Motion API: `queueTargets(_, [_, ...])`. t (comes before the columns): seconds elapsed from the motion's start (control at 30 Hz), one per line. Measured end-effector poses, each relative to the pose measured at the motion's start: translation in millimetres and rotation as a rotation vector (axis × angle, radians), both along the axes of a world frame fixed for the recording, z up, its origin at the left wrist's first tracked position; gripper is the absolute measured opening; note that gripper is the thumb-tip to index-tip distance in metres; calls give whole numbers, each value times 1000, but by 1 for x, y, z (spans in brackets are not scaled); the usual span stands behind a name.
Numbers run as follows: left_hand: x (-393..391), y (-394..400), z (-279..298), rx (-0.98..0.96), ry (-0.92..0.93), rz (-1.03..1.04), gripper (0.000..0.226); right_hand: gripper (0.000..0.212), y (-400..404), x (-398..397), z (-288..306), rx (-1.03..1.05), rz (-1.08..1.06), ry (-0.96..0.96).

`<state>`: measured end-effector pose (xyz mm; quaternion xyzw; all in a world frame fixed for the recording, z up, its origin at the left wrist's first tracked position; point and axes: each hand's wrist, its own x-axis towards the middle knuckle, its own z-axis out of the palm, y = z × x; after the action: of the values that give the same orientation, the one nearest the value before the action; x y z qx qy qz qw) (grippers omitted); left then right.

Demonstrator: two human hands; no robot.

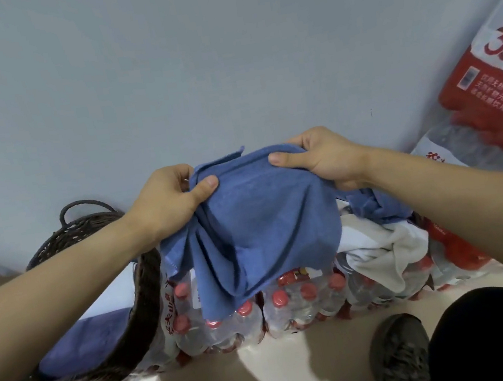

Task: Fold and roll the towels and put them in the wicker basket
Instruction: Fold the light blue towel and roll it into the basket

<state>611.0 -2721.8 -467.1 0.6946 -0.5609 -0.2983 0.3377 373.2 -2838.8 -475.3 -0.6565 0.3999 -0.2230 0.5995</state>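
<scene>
Between left hand (170,198) and right hand (323,156), blue towel (264,220)

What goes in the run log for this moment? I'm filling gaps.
stage: folding | left hand: grips blue towel | right hand: grips it | wicker basket: holds blue cloth

Open air lies above and behind the raised blue towel (264,220), up to the bare wall (192,53). Below it, shrink-wrapped bottle packs (292,304) fill the floor from centre to right, with a white cloth (385,252) heaped on them. A stacked pack (492,75) blocks the far right. The wicker basket (127,330) closes off the left. Bare floor (254,380) stays open near the shoe (396,354).
</scene>
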Motion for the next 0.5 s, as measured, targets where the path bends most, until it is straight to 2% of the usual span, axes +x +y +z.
queueTargets(0.1, [-4,-1,-5,133,-36,-110,25,25,1,1,3,-73,55,84])
queueTargets(0.2, [-7,2,-10,350,-127,-325,28,26,8,8,5,-191,156,185])
queueTargets(0.27, [-9,3,-12,373,-174,-416,30,26,15,13,7,-204,241,224])
queueTargets(0.33, [-12,0,-15,329,-51,-412,35,27,22,17,7,-213,302,238])
queueTargets(0.4, [-13,-2,-17,321,203,-372,46,38,24,21,5,-206,287,221])
queueTargets(0.47, [-14,-3,-20,317,393,-310,38,51,22,20,3,-171,276,253])
queueTargets(0.5, [-13,-4,-21,292,404,-267,34,51,19,16,2,-169,306,319])
